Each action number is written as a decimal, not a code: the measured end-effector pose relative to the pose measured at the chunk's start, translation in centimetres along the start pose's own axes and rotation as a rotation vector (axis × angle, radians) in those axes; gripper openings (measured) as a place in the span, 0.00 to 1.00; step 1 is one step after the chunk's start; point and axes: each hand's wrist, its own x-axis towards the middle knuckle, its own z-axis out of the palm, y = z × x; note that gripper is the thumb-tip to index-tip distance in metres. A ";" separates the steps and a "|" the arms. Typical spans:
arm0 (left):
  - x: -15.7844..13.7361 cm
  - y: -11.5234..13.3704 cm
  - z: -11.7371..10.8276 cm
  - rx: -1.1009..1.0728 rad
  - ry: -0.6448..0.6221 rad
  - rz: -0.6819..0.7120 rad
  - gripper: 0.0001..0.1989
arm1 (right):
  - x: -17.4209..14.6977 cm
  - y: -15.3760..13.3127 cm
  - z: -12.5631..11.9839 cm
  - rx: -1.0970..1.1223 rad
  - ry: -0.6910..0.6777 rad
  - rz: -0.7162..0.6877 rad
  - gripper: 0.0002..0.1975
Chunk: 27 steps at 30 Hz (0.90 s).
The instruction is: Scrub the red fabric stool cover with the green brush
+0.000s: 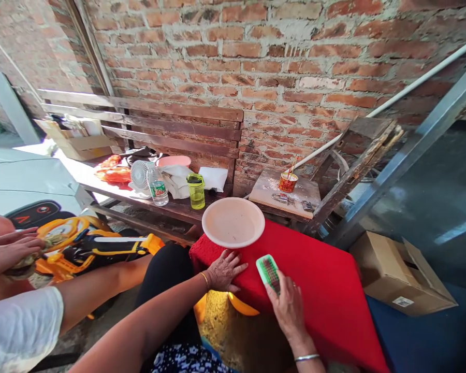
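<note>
My left hand [224, 270] lies flat on the red cloth [326, 280], fingers spread, just below a pale round basin [233, 223]. Nothing is in it. In my right hand [288, 303] is a green-rimmed scrub brush [270, 272], gripped at its near end with the brownish bristle side turned up. The brush is over the cloth, to the right of my left hand. A few small dark specks show inside the basin.
A wooden bench [171, 124] carries a water bottle [158, 189], a green bottle [196, 191] and a small fan [140, 175]. A side table [264, 186] holds a cup [288, 181]. At right sits a cardboard box [399, 274]; another person's arm [97, 290] is at left.
</note>
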 end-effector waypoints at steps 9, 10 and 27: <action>0.1 0.0 -0.3 0.001 0.006 0.007 0.42 | -1.1 5.3 -2.8 -0.335 -0.113 0.170 0.33; 0.1 0.0 -0.3 -0.003 0.008 0.007 0.42 | -1.5 7.5 -4.1 -0.354 -0.139 0.278 0.36; -0.2 -0.1 0.4 -0.047 0.048 0.006 0.46 | -4.7 7.7 -6.9 -0.004 0.029 0.302 0.40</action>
